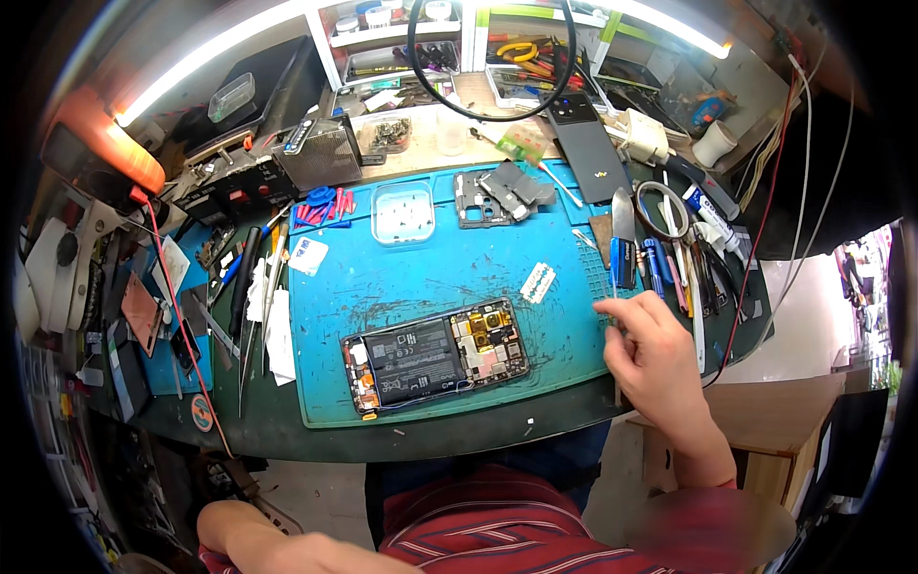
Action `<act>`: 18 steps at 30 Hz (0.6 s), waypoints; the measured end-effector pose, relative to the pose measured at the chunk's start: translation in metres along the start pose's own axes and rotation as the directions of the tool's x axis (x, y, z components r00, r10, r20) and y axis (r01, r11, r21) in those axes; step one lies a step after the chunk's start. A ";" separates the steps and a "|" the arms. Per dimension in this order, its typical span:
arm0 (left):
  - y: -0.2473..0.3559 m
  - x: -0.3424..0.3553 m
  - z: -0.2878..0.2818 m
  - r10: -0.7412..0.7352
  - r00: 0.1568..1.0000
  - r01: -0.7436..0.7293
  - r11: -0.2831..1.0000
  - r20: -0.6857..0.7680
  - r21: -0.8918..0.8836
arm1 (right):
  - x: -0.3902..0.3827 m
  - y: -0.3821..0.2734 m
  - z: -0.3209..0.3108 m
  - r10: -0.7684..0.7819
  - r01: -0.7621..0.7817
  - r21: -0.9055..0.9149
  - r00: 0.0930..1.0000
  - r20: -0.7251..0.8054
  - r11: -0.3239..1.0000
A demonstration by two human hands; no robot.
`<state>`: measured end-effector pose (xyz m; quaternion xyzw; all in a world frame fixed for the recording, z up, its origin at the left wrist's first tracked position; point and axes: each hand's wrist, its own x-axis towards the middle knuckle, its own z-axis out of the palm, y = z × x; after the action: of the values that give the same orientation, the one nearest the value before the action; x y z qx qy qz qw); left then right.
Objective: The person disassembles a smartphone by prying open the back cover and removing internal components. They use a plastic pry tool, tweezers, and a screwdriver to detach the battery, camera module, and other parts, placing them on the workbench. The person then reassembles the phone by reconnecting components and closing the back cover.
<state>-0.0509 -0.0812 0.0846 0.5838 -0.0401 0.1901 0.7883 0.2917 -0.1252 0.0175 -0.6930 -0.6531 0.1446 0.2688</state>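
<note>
An opened phone point(411, 364), with black battery, circuitry and cameras exposed, lies on the blue mat point(325, 268). My right hand point(650, 354) is at the mat's right, fingers curled round a slim tool point(616, 387) whose type I cannot make out. My left hand point(306, 555) is low at the bottom edge, only wrist and forearm clearly showing; its fingers are hidden. A small white plate with holes point(537, 282) lies above the phone. Behind are a clear tray of tiny parts point(402, 212), removed dark metal covers point(499, 196) and a dark back panel point(588, 153).
Tools and tubes point(708, 230) crowd the right side. An orange meter point(110, 143), a metal-boxed device point(316, 153), probe leads and paper point(279, 335) occupy the left. A black ring point(492, 115) hangs before back shelves point(459, 77). A cardboard box point(775, 402) stands below right.
</note>
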 end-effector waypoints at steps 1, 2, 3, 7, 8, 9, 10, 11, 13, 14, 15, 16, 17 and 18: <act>0.001 0.005 0.000 0.017 1.000 -0.016 0.998 0.023 -0.056 | -0.001 -0.001 -0.004 0.039 -0.041 0.073 0.999 0.019 0.997; 0.002 0.008 -0.001 0.035 0.998 -0.030 0.993 0.044 -0.111 | -0.004 0.003 -0.006 0.017 -0.015 0.177 1.000 -0.006 0.984; 0.001 0.010 -0.003 0.054 0.997 -0.043 0.985 0.062 -0.166 | -0.008 0.009 -0.008 0.055 -0.054 0.340 0.998 0.007 0.939; -0.001 0.003 -0.017 0.010 1.000 -0.006 0.989 -0.026 0.145 | -0.019 0.015 -0.008 0.141 -0.190 0.880 0.980 0.142 0.436; -0.004 0.003 -0.024 -0.013 0.999 0.029 0.945 -0.050 0.325 | -0.024 0.018 -0.003 0.132 -0.203 0.949 0.976 0.175 0.242; -0.014 0.008 -0.036 0.001 0.996 0.055 0.786 -0.090 0.616 | -0.029 0.021 0.004 0.115 -0.210 0.977 0.972 0.204 0.038; -0.023 0.014 -0.048 0.014 0.992 0.098 0.543 -0.126 0.834 | -0.036 0.033 0.016 0.079 -0.180 0.983 0.981 0.178 0.022; -0.036 0.026 -0.056 0.083 0.984 0.137 0.218 -0.158 0.966 | -0.038 0.030 0.020 0.078 -0.146 0.988 0.987 0.141 0.058; -0.049 0.042 -0.079 0.099 0.987 0.115 0.108 -0.126 0.987 | -0.039 0.025 0.028 0.064 -0.078 0.988 0.995 0.070 0.130; -0.054 0.042 -0.088 0.071 0.989 0.125 0.064 -0.130 0.990 | -0.038 0.022 0.026 0.051 -0.072 0.994 0.996 0.067 0.088; -0.056 0.042 -0.097 0.038 0.994 0.102 0.030 -0.103 0.994 | -0.039 0.022 0.029 0.048 -0.062 0.992 0.997 0.057 0.109; -0.058 0.043 -0.106 0.004 0.997 0.073 -0.001 -0.073 0.997 | -0.039 0.024 0.030 0.049 -0.051 0.990 0.998 0.045 0.133; -0.059 0.044 -0.112 -0.030 0.999 0.042 -0.030 -0.043 0.999 | -0.040 0.024 0.031 0.049 -0.040 0.987 0.998 0.033 0.158; -0.059 0.047 -0.113 0.000 0.999 0.037 -0.043 -0.037 0.998 | -0.039 0.020 0.029 0.067 -0.041 0.984 0.997 0.030 0.176</act>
<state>-0.0051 0.0216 0.0085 0.9711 0.1273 0.1573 0.1267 0.2882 -0.1582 -0.0236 -0.3835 -0.3811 0.5319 0.6518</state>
